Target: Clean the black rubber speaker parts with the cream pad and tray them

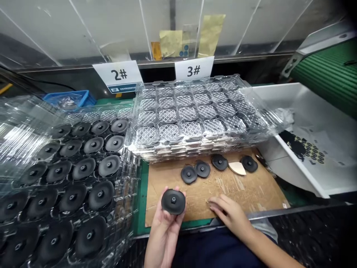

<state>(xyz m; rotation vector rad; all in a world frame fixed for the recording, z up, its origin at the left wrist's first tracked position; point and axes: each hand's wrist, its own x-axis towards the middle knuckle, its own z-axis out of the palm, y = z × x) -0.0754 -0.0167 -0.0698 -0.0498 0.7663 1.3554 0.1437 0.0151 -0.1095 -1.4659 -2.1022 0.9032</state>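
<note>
My left hand (pixel 167 227) is closed around the rim of a black rounded plastic cap (pixel 169 206), whose small central post faces up at me. To its right, my right hand (pixel 230 214) hovers low over the brown board (pixel 167 173), thumb and fingertips drawn together in a pinch. Whatever may be between those fingertips is too small to make out. Beyond the hands on the board lie several more black caps (pixel 202 169), and among them is a cream-coloured, leaf-shaped piece (pixel 237 168).
Left of the board, clear trays (pixel 122 208) hold rows of black caps. A stack of clear compartment trays (pixel 192 111) stands behind the board. On the right is a white bin (pixel 301 182) with sheets and black pieces; at back left, a blue basket (pixel 86 97).
</note>
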